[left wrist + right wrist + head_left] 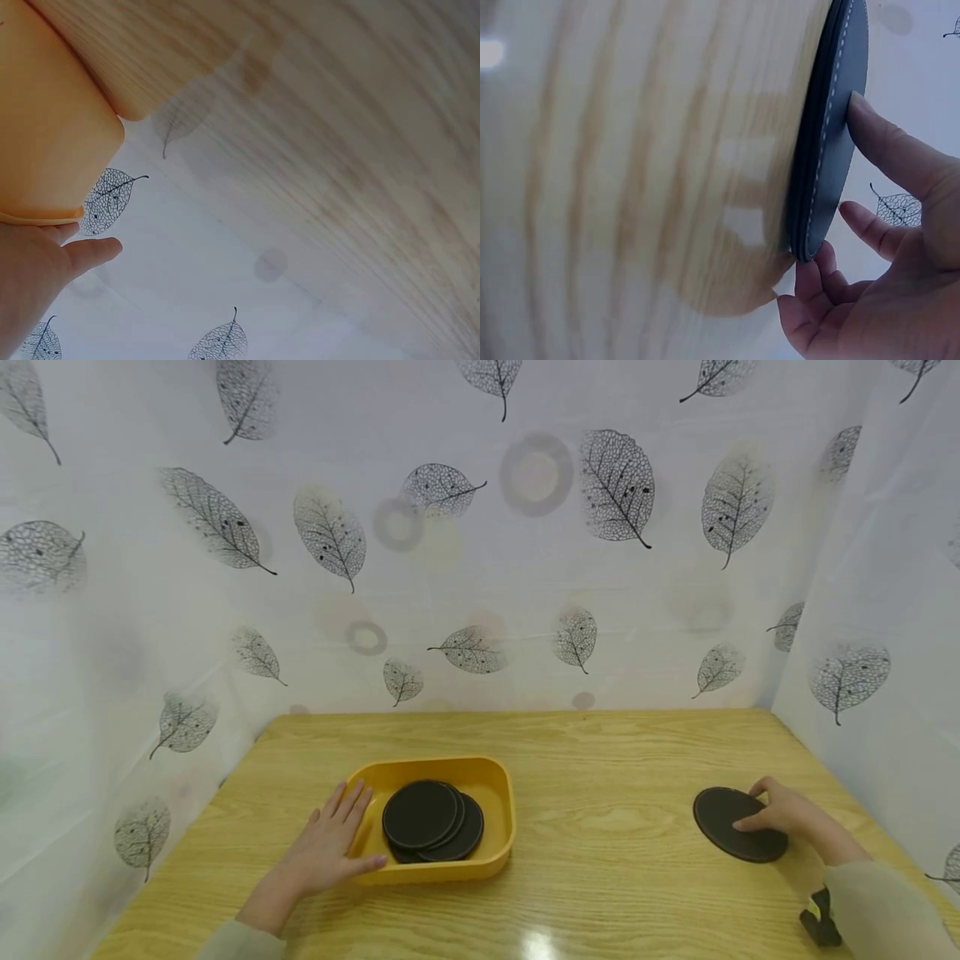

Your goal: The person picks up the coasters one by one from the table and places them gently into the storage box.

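Note:
A yellow plastic tray point(512, 814) stands left of centre on the table, with several round black coasters point(420, 814) stacked unevenly inside. My left hand point(318, 852) rests at the tray's left side, fingers spread over the rim and thumb along the front corner; the left wrist view shows the tray's outer wall point(52, 112) beside the fingers. Off to the right, my right hand point(787, 817) pinches a round black coaster point(722, 814). Seen from the right wrist, the thumb lies on its top face, fingers curl at the edge, and white stitching and a layered rim point(810, 172) show.
The wood-grain table point(600, 893) runs back to a pale curtain point(525, 568) printed with leaves, which also closes both sides. A small dark device point(820, 920) sits at the right wrist.

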A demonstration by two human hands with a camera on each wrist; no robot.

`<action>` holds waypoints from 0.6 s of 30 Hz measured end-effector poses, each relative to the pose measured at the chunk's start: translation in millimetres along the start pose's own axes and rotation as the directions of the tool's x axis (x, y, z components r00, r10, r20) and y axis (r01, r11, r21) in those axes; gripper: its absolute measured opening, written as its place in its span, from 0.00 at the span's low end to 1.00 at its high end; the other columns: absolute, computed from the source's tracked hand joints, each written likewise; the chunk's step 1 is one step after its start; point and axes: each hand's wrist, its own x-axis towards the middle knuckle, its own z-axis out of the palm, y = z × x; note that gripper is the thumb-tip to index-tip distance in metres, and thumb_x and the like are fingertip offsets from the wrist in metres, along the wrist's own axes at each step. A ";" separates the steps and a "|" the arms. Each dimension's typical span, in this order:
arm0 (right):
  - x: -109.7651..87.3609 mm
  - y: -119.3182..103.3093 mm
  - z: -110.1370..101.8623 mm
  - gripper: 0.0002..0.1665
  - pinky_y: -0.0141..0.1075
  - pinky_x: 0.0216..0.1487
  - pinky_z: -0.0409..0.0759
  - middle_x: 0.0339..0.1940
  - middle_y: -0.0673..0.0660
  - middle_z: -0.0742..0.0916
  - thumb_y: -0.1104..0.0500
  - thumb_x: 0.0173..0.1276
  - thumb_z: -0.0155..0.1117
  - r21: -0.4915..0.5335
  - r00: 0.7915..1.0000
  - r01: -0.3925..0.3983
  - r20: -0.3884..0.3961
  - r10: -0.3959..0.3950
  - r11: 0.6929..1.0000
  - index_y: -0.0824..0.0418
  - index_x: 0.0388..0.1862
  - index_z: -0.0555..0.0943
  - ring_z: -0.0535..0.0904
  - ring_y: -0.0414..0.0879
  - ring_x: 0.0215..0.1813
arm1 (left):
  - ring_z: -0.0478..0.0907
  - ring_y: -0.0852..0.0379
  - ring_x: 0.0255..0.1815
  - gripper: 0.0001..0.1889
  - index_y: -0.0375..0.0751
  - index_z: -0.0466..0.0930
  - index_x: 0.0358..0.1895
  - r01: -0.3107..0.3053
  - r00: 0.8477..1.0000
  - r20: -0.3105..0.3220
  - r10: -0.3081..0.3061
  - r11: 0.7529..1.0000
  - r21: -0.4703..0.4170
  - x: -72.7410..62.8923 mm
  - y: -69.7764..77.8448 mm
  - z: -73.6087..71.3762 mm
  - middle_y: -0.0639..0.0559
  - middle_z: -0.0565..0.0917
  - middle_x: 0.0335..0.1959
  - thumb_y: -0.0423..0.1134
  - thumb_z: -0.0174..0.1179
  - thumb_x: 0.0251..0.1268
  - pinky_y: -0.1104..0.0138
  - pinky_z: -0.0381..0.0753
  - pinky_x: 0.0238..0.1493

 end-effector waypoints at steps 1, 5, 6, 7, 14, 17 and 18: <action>-0.4 -1.2 0.3 0.40 0.51 0.39 0.70 0.34 0.74 0.74 0.51 0.48 0.70 0.000 1.000 0.000 -0.005 0.000 1.000 0.79 0.43 0.60 0.71 0.62 0.38 | 0.39 0.38 0.67 0.48 0.34 0.48 0.67 0.000 1.000 0.000 0.000 1.000 0.002 0.0 0.0 -0.1 0.38 0.47 0.68 0.63 0.54 0.51 0.36 0.51 0.52; -1.9 -5.2 0.8 0.41 0.51 0.38 0.70 0.36 0.76 0.74 0.51 0.47 0.70 0.006 1.000 0.003 -0.017 -0.002 1.000 0.79 0.43 0.59 0.71 0.65 0.39 | 0.38 0.38 0.67 0.48 0.34 0.48 0.67 0.003 1.000 0.004 -0.003 1.000 0.002 0.0 -0.4 0.1 0.39 0.47 0.68 0.63 0.54 0.51 0.36 0.51 0.52; -2.1 -6.0 0.7 0.42 0.51 0.38 0.70 0.36 0.77 0.73 0.50 0.47 0.70 0.003 1.000 0.003 -0.019 -0.003 1.000 0.79 0.44 0.59 0.71 0.66 0.39 | 0.38 0.38 0.67 0.48 0.34 0.48 0.68 0.004 1.000 0.004 -0.004 1.000 0.002 0.0 -0.7 0.4 0.39 0.47 0.68 0.63 0.53 0.51 0.36 0.51 0.52; -2.2 -6.6 0.6 0.42 0.51 0.38 0.70 0.37 0.78 0.73 0.50 0.47 0.71 0.001 1.000 0.004 -0.022 -0.004 1.000 0.79 0.44 0.59 0.71 0.68 0.40 | 0.38 0.38 0.67 0.48 0.34 0.48 0.68 0.004 1.000 0.003 -0.004 1.000 0.003 0.0 -1.1 0.7 0.39 0.47 0.68 0.63 0.53 0.51 0.36 0.51 0.52; -4.8 -9.0 0.5 0.41 0.52 0.37 0.71 0.40 0.82 0.71 0.52 0.47 0.70 -0.016 0.997 0.052 -0.060 -0.053 0.999 0.78 0.46 0.60 0.70 0.71 0.41 | 0.38 0.38 0.67 0.48 0.34 0.47 0.68 -0.001 1.000 -0.001 0.001 1.000 0.002 -0.3 -2.5 2.2 0.39 0.47 0.68 0.64 0.53 0.51 0.36 0.51 0.52; -6.7 -9.2 0.0 0.35 0.53 0.38 0.71 0.44 0.84 0.68 0.58 0.50 0.68 0.011 0.994 0.079 -0.070 -0.078 0.997 0.76 0.47 0.61 0.68 0.74 0.44 | 0.38 0.38 0.67 0.48 0.34 0.48 0.68 -0.001 1.000 -0.001 0.001 1.000 0.000 -0.1 -2.5 2.1 0.39 0.47 0.68 0.64 0.53 0.51 0.36 0.51 0.52; -7.2 -9.4 -0.4 0.32 0.54 0.38 0.71 0.45 0.85 0.67 0.61 0.51 0.66 0.021 0.993 0.090 -0.073 -0.088 0.996 0.76 0.47 0.61 0.66 0.76 0.45 | 0.38 0.38 0.67 0.48 0.34 0.48 0.68 0.000 1.000 -0.001 0.000 1.000 -0.001 0.0 -2.5 2.0 0.39 0.47 0.68 0.64 0.53 0.51 0.36 0.51 0.52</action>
